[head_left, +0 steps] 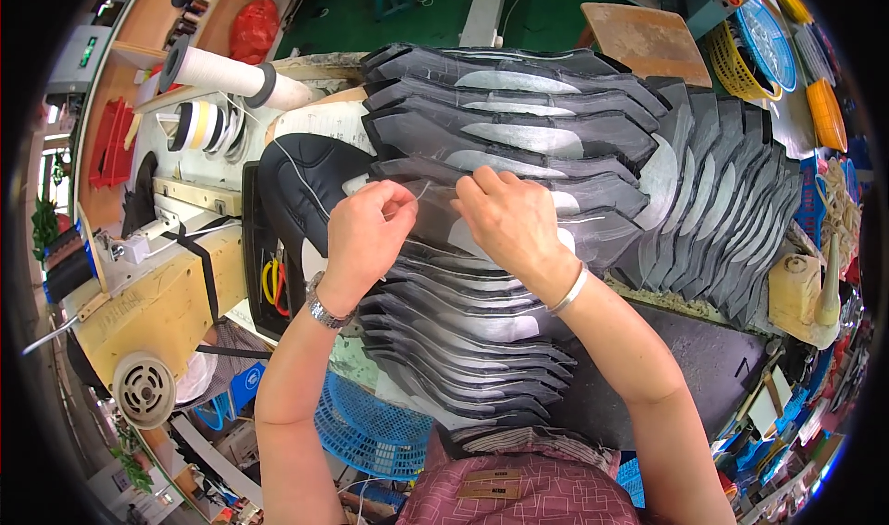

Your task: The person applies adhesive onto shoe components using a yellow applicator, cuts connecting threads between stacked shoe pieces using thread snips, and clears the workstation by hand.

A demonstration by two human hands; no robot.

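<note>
My left hand [370,233] pinches a thin pale thread [421,192] between thumb and fingers, beside a black quilted padded piece [301,178]. To its right, my right hand [507,224] has curled fingers pinched near the other part of the thread, which looks held there too, though the fingertips are small and partly hidden. Both hands are over overlapping rows of dark grey cut pieces [500,113] with pale crescent patches, fanned out across the bench. A large white thread spool [218,73] lies at the upper left, with a strand running down toward the hands.
Tape rolls [204,125] and a yellow machine fixture [139,312] stand left, near a black tray with yellow-handled scissors [273,280]. A blue plastic basket [361,432] is below the bench. A wooden stool [639,43] and colored baskets [773,34] are at the back right.
</note>
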